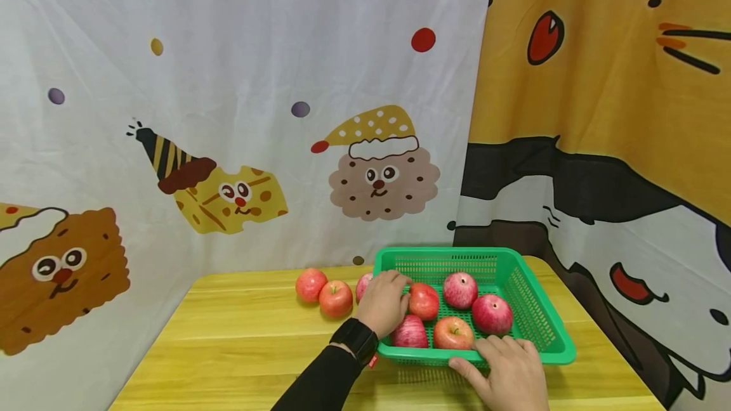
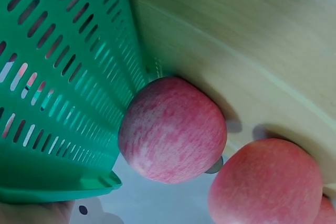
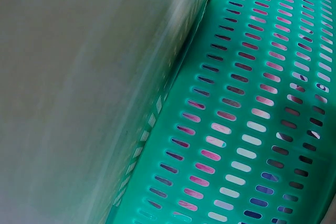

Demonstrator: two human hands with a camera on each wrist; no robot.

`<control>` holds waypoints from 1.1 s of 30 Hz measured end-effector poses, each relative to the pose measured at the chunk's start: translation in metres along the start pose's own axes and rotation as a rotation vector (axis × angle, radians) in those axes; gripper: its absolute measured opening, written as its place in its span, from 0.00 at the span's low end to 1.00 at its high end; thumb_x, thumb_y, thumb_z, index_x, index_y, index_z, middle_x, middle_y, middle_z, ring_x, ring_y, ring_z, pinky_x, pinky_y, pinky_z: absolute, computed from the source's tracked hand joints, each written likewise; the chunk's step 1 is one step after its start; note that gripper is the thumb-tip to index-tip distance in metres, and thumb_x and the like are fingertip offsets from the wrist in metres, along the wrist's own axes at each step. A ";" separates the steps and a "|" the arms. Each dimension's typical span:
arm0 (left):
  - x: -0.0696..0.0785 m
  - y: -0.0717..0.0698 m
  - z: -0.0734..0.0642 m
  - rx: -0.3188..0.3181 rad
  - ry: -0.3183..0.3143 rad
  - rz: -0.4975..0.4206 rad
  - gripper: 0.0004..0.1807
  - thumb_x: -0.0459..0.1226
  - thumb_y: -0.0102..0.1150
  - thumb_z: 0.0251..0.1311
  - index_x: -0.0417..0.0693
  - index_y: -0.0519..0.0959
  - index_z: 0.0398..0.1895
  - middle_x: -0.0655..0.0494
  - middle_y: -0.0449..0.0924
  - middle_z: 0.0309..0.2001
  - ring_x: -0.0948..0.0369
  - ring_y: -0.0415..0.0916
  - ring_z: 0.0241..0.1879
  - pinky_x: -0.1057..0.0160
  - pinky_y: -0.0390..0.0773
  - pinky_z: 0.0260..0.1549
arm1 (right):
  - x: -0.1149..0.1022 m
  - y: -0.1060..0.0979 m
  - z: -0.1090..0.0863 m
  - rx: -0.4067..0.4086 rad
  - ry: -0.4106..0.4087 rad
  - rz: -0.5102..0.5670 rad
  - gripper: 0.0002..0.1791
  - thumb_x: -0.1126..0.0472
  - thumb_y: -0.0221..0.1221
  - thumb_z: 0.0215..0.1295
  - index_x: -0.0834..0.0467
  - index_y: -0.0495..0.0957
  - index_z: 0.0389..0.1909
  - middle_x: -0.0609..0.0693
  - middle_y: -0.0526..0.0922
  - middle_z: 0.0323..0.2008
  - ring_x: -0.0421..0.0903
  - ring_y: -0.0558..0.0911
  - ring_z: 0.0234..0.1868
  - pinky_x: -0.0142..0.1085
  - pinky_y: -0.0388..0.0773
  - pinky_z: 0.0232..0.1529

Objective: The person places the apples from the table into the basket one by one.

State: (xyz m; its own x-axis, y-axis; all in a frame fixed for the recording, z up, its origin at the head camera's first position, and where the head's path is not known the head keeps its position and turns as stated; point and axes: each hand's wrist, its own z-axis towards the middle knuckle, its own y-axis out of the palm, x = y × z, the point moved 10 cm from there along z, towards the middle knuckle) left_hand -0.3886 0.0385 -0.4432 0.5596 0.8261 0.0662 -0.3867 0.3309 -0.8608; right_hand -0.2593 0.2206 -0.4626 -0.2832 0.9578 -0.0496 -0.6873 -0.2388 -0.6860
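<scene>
A green plastic basket [image 1: 539, 309] holds several red apples, among them a red apple [image 1: 424, 302] near its left side. My left hand [image 1: 384, 303] reaches over the basket's left rim, with its fingertips beside that apple; whether they touch it I cannot tell. The right hand [image 1: 511, 370] grips the front rim, fingers over the top and thumb outside. Just outside the left wall, a streaked pink apple [image 2: 172, 129] rests on the table, partly hidden by my left hand in the head view. Two more apples, a red one [image 1: 311, 285] and an orange-red one [image 1: 335, 299], lie left of it.
The basket stands at the right of a light wooden table [image 1: 228, 335]. A printed cloth [image 1: 257, 81] hangs behind the table, and a yellow-and-black cloth [image 1: 571, 94] hangs at the right. The slotted basket wall [image 3: 252, 103] fills much of the right wrist view.
</scene>
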 end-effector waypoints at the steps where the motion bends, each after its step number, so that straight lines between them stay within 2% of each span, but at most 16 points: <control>1: -0.002 -0.001 -0.001 0.013 -0.015 -0.016 0.12 0.42 0.65 0.73 0.53 0.86 0.56 0.55 0.86 0.54 0.55 0.82 0.57 0.55 0.80 0.65 | 0.000 0.000 0.000 0.000 -0.001 0.000 0.32 0.22 0.68 0.52 0.47 0.88 0.31 0.40 0.85 0.27 0.44 0.81 0.31 0.45 0.73 0.40; 7: -0.022 -0.003 -0.009 0.038 -0.170 -0.228 0.15 0.41 0.63 0.75 0.49 0.82 0.60 0.52 0.81 0.59 0.51 0.77 0.63 0.50 0.77 0.67 | 0.001 0.002 -0.001 -0.020 0.012 -0.003 0.31 0.22 0.68 0.52 0.47 0.88 0.31 0.40 0.85 0.27 0.43 0.80 0.30 0.44 0.73 0.39; 10: -0.030 -0.004 -0.015 0.019 -0.206 -0.296 0.16 0.42 0.62 0.76 0.48 0.81 0.62 0.50 0.81 0.60 0.50 0.76 0.63 0.49 0.78 0.66 | 0.002 0.004 -0.002 -0.035 0.018 -0.005 0.31 0.22 0.68 0.52 0.46 0.88 0.31 0.39 0.84 0.27 0.43 0.80 0.30 0.43 0.73 0.39; 15: -0.040 -0.008 -0.025 -0.018 -0.189 -0.309 0.20 0.46 0.60 0.77 0.47 0.80 0.64 0.48 0.80 0.62 0.51 0.78 0.64 0.50 0.82 0.64 | 0.003 0.005 -0.002 -0.034 0.019 -0.004 0.31 0.21 0.67 0.52 0.46 0.88 0.31 0.38 0.84 0.27 0.43 0.79 0.31 0.44 0.73 0.40; 22: -0.065 -0.019 -0.042 0.061 -0.189 -0.269 0.16 0.43 0.62 0.76 0.45 0.84 0.59 0.49 0.86 0.53 0.53 0.83 0.53 0.50 0.85 0.57 | 0.004 0.004 -0.001 -0.037 0.021 -0.002 0.30 0.22 0.68 0.53 0.46 0.88 0.32 0.39 0.84 0.28 0.43 0.80 0.32 0.45 0.74 0.41; 24: -0.069 -0.018 -0.047 0.049 -0.189 -0.274 0.15 0.44 0.61 0.77 0.46 0.85 0.57 0.52 0.88 0.50 0.55 0.84 0.49 0.52 0.86 0.53 | 0.004 0.004 -0.001 -0.037 0.024 -0.004 0.30 0.22 0.68 0.52 0.46 0.88 0.31 0.39 0.85 0.28 0.43 0.80 0.31 0.45 0.74 0.41; 28: -0.073 -0.015 -0.057 -0.017 -0.151 -0.278 0.12 0.46 0.56 0.80 0.52 0.86 0.43 0.59 0.87 0.40 0.61 0.82 0.41 0.59 0.84 0.44 | 0.004 0.004 -0.001 -0.031 0.020 -0.009 0.31 0.21 0.67 0.52 0.46 0.88 0.31 0.39 0.84 0.27 0.43 0.80 0.31 0.44 0.73 0.40; 30: -0.075 -0.015 -0.062 -0.023 -0.118 -0.246 0.13 0.47 0.55 0.80 0.56 0.85 0.38 0.61 0.86 0.38 0.62 0.82 0.40 0.61 0.84 0.42 | 0.004 0.004 -0.002 -0.023 0.014 -0.007 0.31 0.21 0.67 0.52 0.46 0.88 0.31 0.39 0.84 0.27 0.43 0.80 0.31 0.44 0.73 0.40; 33: -0.081 -0.020 -0.066 0.055 -0.074 -0.134 0.09 0.46 0.61 0.77 0.54 0.86 0.40 0.59 0.86 0.42 0.58 0.82 0.46 0.57 0.85 0.50 | 0.003 0.004 -0.001 -0.015 0.005 0.002 0.30 0.21 0.68 0.52 0.45 0.88 0.31 0.38 0.84 0.27 0.43 0.80 0.31 0.44 0.73 0.40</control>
State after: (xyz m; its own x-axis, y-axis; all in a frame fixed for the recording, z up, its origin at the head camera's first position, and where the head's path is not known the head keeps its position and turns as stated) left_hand -0.3780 -0.0656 -0.4644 0.5541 0.8035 0.2178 -0.3528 0.4636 -0.8128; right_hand -0.2620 0.2222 -0.4662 -0.2811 0.9581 -0.0547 -0.6767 -0.2383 -0.6966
